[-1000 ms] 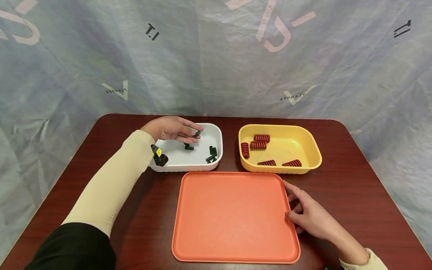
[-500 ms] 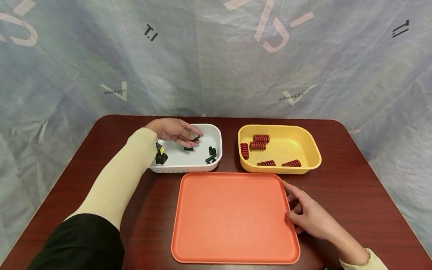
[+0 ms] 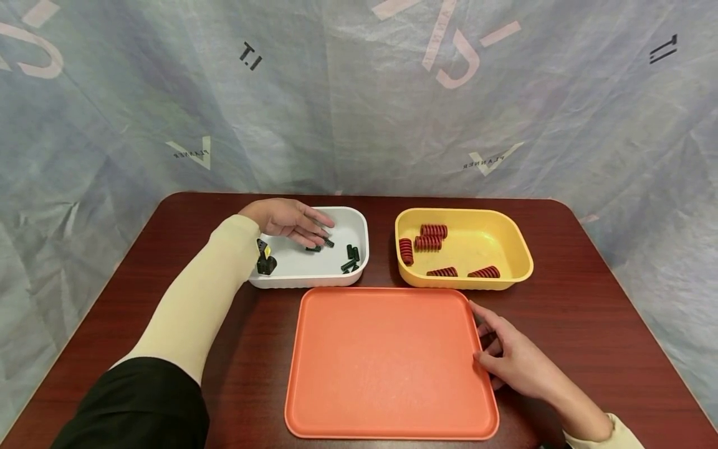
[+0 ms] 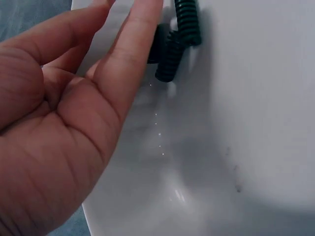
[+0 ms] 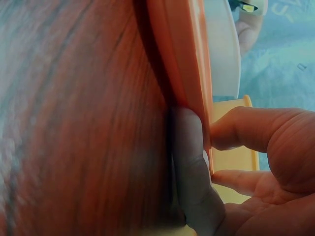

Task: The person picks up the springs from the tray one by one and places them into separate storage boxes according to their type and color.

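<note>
My left hand (image 3: pixel 287 219) hovers over the white bin (image 3: pixel 280 267), its fingers stretched out and nothing between them. A dark green spring (image 3: pixel 328 242) lies just below the fingertips, with another partly hidden by them. The left wrist view shows green coil springs (image 4: pixel 188 22) past the fingers of the left hand (image 4: pixel 74 108). Several more green springs (image 3: pixel 356 254) gather in the bin's right end. My right hand (image 3: pixel 513 355) pinches the right rim of the orange tray (image 3: pixel 392 362), thumb and fingers on either side of the edge in the right wrist view.
A yellow bin (image 3: pixel 493 234) with several red springs (image 3: pixel 429 242) stands right of the white one. The orange tray's flat surface lies in front of both bins. Behind the dark red wooden table (image 3: pixel 572 268) hangs a grey printed sheet (image 3: pixel 359 93).
A green spring at the left fingertips has been let go and now lies in the white bin. The left fingers have straightened. The right hand has stayed on the tray rim.
</note>
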The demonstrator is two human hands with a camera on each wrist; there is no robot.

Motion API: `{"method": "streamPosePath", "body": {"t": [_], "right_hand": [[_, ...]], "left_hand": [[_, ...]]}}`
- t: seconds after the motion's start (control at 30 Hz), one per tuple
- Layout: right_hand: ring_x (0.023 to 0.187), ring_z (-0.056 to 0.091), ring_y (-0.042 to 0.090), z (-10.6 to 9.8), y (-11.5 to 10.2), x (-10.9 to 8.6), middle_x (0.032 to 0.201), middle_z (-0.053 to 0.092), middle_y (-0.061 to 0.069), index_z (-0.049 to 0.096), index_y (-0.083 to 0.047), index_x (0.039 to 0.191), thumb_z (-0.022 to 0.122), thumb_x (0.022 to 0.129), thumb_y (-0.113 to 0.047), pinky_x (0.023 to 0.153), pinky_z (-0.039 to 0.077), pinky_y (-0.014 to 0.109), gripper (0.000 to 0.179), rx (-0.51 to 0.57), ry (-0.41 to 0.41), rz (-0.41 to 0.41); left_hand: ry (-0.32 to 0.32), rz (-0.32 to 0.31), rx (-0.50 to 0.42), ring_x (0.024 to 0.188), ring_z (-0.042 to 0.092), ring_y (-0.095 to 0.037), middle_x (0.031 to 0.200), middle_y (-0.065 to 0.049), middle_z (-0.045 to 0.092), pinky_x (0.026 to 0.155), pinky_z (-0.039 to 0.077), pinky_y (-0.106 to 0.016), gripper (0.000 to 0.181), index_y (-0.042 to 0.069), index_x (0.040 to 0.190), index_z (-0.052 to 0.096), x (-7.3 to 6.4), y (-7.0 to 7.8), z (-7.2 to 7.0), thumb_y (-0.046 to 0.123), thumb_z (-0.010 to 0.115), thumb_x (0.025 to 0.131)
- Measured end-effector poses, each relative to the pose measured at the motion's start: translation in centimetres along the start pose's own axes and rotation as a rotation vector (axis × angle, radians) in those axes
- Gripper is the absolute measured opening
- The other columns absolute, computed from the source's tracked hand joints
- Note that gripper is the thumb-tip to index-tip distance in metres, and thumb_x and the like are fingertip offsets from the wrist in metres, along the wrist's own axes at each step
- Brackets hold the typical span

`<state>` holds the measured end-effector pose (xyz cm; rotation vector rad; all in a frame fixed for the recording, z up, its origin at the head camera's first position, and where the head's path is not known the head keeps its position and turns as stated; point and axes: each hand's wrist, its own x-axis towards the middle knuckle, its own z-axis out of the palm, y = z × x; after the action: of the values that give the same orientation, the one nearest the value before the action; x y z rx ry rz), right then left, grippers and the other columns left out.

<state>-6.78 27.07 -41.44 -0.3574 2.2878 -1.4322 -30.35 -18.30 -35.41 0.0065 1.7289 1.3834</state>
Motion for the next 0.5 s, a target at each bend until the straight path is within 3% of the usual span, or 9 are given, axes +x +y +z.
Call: {"method": "streamPosePath", "body": {"t": [0.13,0.33,0.5], "right_hand": [[0.075,0.07,0.025,0.0,0.1,0.0,0.117,0.05,0.027,0.017,-0.008,0.165,0.066,0.096,0.004,0.047,0.062,0.042,0.085,-0.001,0.002,-0.003],[0.075,0.069,0.024,0.0,0.0,0.0,0.117,0.05,0.027,0.017,-0.009,0.165,0.065,0.096,0.004,0.048,0.062,0.041,0.085,-0.007,0.003,0.0],[0.076,0.07,0.026,-0.1,-0.2,0.0,0.118,0.049,0.027,0.016,-0.009,0.165,0.065,0.096,0.004,0.048,0.062,0.042,0.085,-0.001,-0.009,0.012]], "left_hand": [[-0.016,0.023,0.0,0.121,0.065,-0.029,0.149,-0.027,0.05,0.106,0.052,-0.045,0.046,-0.001,0.153,0.045,-0.2,-0.2,-0.2,-0.004,0.048,0.107],[-0.045,0.101,-0.034,0.138,0.048,-0.039,0.153,-0.028,0.045,0.11,0.048,-0.046,0.05,-0.002,0.155,0.041,-1.0,-0.5,-0.2,-0.006,0.048,0.107],[-0.056,0.193,-0.051,0.131,0.058,-0.033,0.155,-0.028,0.042,0.111,0.046,-0.047,0.05,-0.002,0.155,0.042,-2.0,-0.6,0.4,-0.006,0.051,0.105]]}}
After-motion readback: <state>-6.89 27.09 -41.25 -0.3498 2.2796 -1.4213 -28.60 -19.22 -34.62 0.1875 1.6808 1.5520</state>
